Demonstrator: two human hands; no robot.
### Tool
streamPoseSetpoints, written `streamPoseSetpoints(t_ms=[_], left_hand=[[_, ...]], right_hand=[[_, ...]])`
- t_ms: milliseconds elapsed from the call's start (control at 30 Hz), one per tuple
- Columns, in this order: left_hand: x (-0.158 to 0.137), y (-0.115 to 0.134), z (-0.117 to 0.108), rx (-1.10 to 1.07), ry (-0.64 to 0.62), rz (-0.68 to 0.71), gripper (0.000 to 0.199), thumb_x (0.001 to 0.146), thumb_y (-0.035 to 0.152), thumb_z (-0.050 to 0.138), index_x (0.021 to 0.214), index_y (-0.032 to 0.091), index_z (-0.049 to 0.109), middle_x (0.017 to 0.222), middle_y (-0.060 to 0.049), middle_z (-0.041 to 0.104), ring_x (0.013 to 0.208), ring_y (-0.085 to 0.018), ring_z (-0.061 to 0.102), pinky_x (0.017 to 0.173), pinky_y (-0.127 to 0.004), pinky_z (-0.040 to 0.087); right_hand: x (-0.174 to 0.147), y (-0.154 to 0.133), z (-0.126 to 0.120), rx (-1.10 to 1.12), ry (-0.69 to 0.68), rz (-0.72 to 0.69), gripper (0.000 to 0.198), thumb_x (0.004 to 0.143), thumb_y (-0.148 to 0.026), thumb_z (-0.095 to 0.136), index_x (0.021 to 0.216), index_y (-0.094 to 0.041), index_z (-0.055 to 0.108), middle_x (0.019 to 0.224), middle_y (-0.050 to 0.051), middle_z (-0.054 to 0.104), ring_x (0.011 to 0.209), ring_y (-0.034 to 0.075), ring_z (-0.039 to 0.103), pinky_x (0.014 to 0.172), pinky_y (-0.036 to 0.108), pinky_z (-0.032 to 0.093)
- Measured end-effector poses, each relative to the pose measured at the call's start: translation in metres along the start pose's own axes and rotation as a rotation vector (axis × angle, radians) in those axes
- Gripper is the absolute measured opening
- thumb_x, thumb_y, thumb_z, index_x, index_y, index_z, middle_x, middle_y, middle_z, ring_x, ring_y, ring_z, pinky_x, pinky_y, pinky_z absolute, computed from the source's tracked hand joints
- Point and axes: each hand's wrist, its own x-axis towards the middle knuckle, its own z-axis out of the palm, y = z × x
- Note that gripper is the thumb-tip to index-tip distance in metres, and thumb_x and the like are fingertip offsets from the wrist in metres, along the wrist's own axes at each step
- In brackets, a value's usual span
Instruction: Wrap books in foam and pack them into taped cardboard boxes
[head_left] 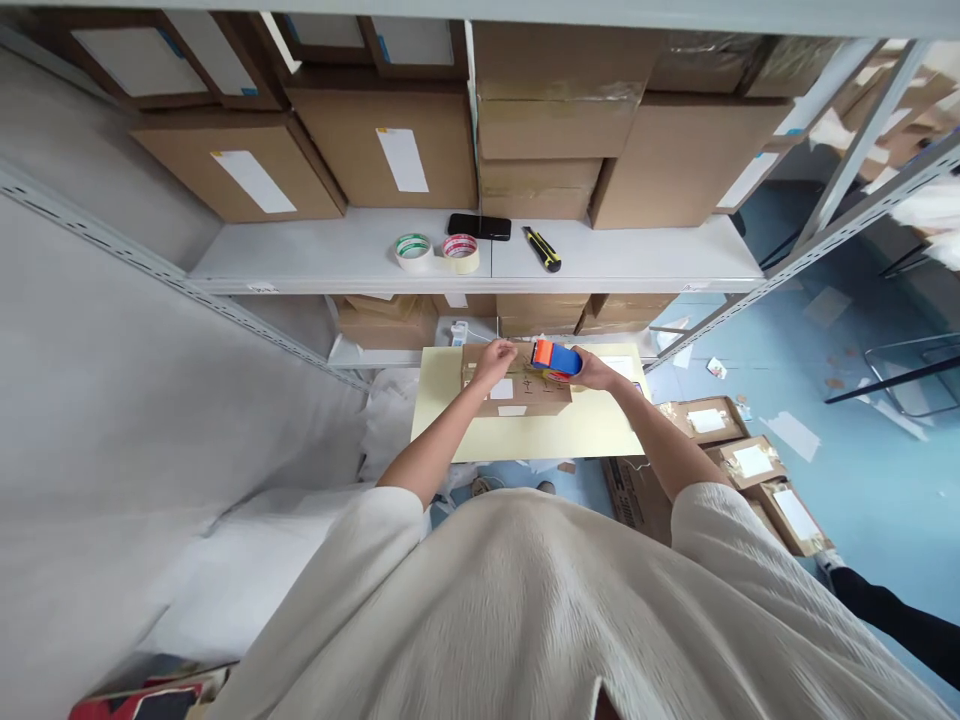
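Note:
A brown cardboard box (551,402) with white labels and dark handwriting sits on a pale yellow tabletop (525,440). My right hand (592,371) grips a blue and orange tape dispenser (561,359), held over the right part of the box with its orange end pointing left. Above the box's upper left part is my left hand (498,360), its fingers drawn together; whatever they may pinch is too small to make out. Between the hands there is a small gap.
On the shelf (337,255) ahead lie two tape rolls (460,253), a black phone (480,227) and a yellow-black utility knife (543,250). Cartons (405,130) fill the rack above. Flattened boxes (750,460) lie on the floor at right, near another person's leg (892,615).

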Motion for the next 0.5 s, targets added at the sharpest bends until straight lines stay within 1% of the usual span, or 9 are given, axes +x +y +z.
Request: streamPoseSetpoints(t_ms=[100,200,300,400,500], left_hand=[[0.011,0.016,0.015,-0.134,-0.007,-0.091,0.020,0.092,0.028,0.088,0.101,0.022,0.071,0.100,-0.006,0.082,0.088,-0.022,0.079,0.088,-0.037,0.062],[0.015,0.021,0.023,-0.149,-0.013,-0.134,0.030,0.083,0.021,0.094,0.099,0.022,0.068,0.091,-0.003,0.080,0.082,-0.020,0.076,0.081,-0.034,0.059],[0.019,0.019,0.026,-0.138,0.014,-0.157,0.042,0.075,0.015,0.096,0.101,0.023,0.065,0.081,0.001,0.074,0.076,-0.019,0.072,0.076,-0.032,0.056],[0.023,0.015,0.023,-0.111,0.076,-0.152,0.051,0.071,0.013,0.097,0.105,0.025,0.061,0.078,0.004,0.070,0.074,-0.019,0.071,0.075,-0.032,0.054],[0.025,0.011,0.015,-0.066,0.137,-0.164,0.053,0.072,0.010,0.094,0.107,0.026,0.057,0.077,0.006,0.067,0.073,-0.019,0.070,0.074,-0.031,0.051]], right_hand=[[-0.001,0.002,0.000,0.075,-0.032,-0.013,0.074,0.061,-0.061,0.103,0.110,-0.026,0.060,0.101,0.001,0.072,0.086,0.020,0.066,0.068,0.031,0.061],[-0.002,0.003,-0.001,0.100,-0.041,-0.010,0.074,0.062,-0.060,0.103,0.111,-0.026,0.061,0.101,0.002,0.072,0.086,0.021,0.068,0.066,0.032,0.061],[-0.002,0.002,-0.001,0.082,-0.032,0.000,0.073,0.064,-0.057,0.105,0.115,-0.026,0.062,0.104,0.004,0.075,0.089,0.025,0.071,0.067,0.034,0.063],[0.000,-0.003,-0.004,0.045,-0.052,-0.023,0.075,0.068,-0.056,0.105,0.123,-0.025,0.065,0.111,0.007,0.078,0.094,0.027,0.074,0.073,0.036,0.066],[0.002,-0.012,-0.008,0.018,-0.104,-0.110,0.079,0.071,-0.055,0.104,0.134,-0.027,0.066,0.123,0.007,0.080,0.105,0.028,0.077,0.085,0.039,0.068]])
